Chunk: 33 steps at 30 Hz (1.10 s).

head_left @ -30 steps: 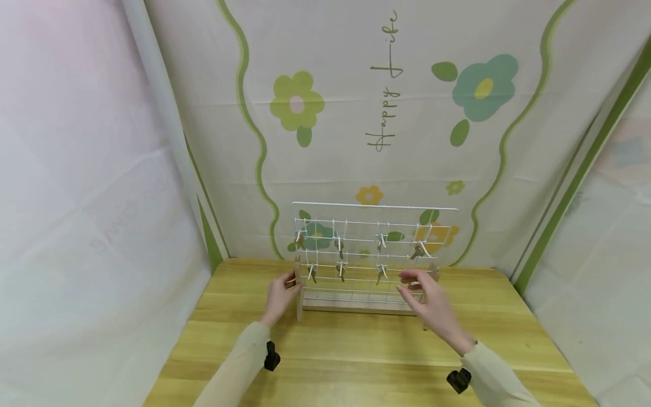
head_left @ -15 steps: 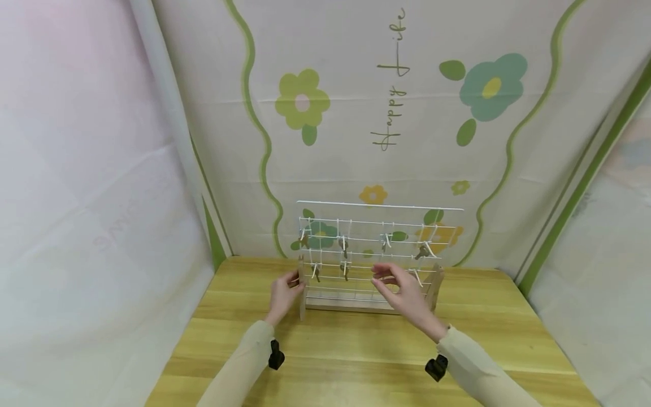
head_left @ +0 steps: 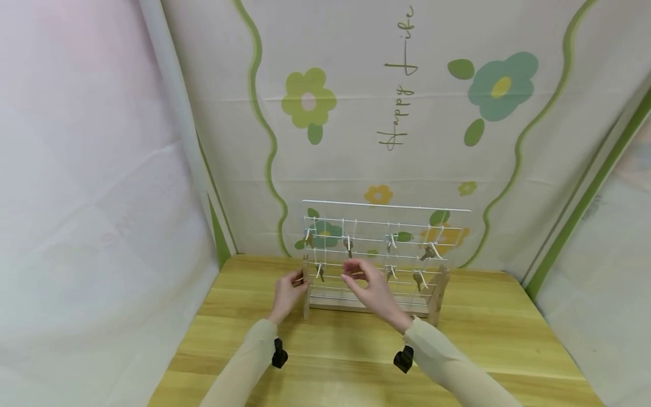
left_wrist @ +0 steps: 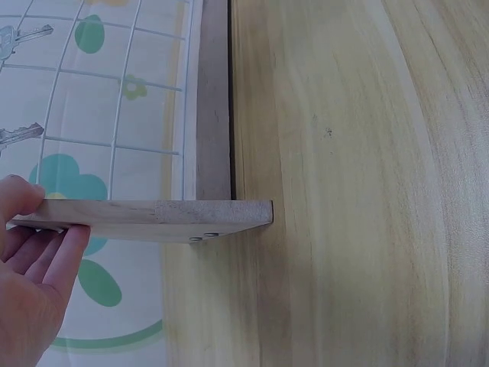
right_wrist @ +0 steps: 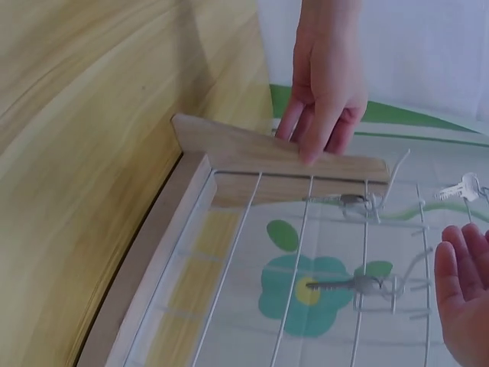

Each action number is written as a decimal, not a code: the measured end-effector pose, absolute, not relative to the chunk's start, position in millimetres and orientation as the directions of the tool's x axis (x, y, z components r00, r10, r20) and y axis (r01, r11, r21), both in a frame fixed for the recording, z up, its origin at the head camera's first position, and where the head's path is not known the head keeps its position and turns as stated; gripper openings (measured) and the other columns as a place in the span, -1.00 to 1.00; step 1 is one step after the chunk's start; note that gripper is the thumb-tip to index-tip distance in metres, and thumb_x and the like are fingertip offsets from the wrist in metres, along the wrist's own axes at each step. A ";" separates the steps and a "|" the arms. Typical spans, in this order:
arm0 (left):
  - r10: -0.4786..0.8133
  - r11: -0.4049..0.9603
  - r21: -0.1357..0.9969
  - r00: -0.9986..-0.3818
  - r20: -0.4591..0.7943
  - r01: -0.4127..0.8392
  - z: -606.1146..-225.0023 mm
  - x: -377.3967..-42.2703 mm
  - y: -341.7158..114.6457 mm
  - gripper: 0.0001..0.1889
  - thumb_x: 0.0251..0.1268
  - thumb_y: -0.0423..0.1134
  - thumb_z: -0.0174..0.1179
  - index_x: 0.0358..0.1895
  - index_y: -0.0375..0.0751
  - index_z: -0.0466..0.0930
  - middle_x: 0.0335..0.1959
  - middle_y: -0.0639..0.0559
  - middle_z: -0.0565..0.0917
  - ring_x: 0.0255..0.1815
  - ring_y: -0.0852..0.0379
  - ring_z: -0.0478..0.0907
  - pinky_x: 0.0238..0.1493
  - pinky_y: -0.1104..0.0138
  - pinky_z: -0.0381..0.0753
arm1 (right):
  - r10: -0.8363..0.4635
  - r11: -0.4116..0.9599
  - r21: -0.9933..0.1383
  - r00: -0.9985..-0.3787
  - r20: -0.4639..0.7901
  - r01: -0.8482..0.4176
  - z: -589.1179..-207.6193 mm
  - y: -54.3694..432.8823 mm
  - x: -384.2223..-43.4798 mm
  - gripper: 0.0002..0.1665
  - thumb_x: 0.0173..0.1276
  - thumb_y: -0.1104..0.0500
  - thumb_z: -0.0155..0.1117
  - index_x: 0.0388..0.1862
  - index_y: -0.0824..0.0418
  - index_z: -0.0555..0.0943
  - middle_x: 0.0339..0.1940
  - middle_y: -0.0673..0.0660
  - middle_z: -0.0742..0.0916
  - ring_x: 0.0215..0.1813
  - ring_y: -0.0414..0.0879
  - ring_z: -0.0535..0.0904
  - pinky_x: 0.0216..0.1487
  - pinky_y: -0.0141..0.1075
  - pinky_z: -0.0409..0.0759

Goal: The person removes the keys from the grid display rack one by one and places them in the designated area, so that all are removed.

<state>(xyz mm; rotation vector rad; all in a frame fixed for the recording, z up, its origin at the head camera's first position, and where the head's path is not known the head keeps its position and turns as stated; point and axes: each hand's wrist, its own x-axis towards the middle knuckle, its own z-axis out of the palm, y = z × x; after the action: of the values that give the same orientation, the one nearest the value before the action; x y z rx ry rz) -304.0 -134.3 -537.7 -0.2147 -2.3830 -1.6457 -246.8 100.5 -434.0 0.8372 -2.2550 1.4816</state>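
Note:
A white wire grid rack [head_left: 373, 227] stands on the table, with small metal keys hanging in two rows from its hooks. My left hand [head_left: 288, 295] pinches the rack's wooden left side piece [left_wrist: 145, 212], its thumb on one face and fingers on the other. In front of the lower row is my right hand [head_left: 372, 287], fingers bent and thumb apart, with nothing between them. A key [right_wrist: 365, 284] hangs just beside its fingertips in the right wrist view. Another key [head_left: 320, 271] hangs at the lower left, and one more [head_left: 419, 279] at the lower right.
The rack has a wooden base bar [head_left: 335, 302] and a wooden right side piece [head_left: 438, 297]. Below lies a wood-grain table [head_left: 330, 373]. Behind hangs a white cloth [head_left: 356, 113] printed with flowers, and cloth walls close both sides.
My right hand has moved left along the lower row, uncovering the keys at its right end. The left hand stays on the side piece. The head view has shifted slightly.

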 end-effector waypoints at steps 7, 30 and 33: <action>-0.006 0.351 0.895 -0.955 0.295 0.274 -539.3 -303.7 -134.5 -0.61 0.21 -0.52 0.29 0.13 -0.54 0.56 0.05 -0.47 0.66 0.01 -0.31 0.70 -0.03 0.19 0.78 | -0.236 0.251 -0.757 -0.797 0.557 -0.603 -455.4 76.6 -268.1 -0.67 0.34 0.32 0.32 0.07 0.28 0.58 -0.02 0.29 0.72 -0.04 0.04 0.70 0.01 -0.30 0.76; 0.004 0.367 0.874 -0.940 0.341 0.319 -539.7 -304.8 -134.5 -0.66 0.20 -0.54 0.29 0.06 -0.55 0.61 -0.01 -0.48 0.69 -0.04 -0.31 0.72 -0.07 0.17 0.79 | -0.100 0.168 -0.820 -0.837 0.537 -0.547 -430.9 17.0 -290.7 -0.69 0.46 0.19 0.23 0.09 0.32 0.56 -0.05 0.18 0.72 -0.01 0.00 0.67 0.05 -0.28 0.75; 0.003 0.356 0.879 -0.941 0.340 0.318 -540.6 -305.0 -133.9 -0.65 0.19 -0.55 0.28 0.07 -0.56 0.59 -0.01 -0.49 0.68 -0.04 -0.32 0.72 -0.07 0.17 0.79 | -0.067 0.182 -0.815 -0.834 0.548 -0.550 -427.1 13.4 -293.2 -0.68 0.45 0.19 0.23 0.09 0.34 0.55 -0.08 0.19 0.72 -0.04 0.02 0.68 0.02 -0.29 0.76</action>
<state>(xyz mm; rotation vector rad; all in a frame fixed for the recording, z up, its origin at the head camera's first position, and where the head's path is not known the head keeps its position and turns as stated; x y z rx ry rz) -305.0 -133.9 -540.6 -0.2860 -2.3422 -1.6132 -293.2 13.4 -427.1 0.5811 -2.0762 1.6906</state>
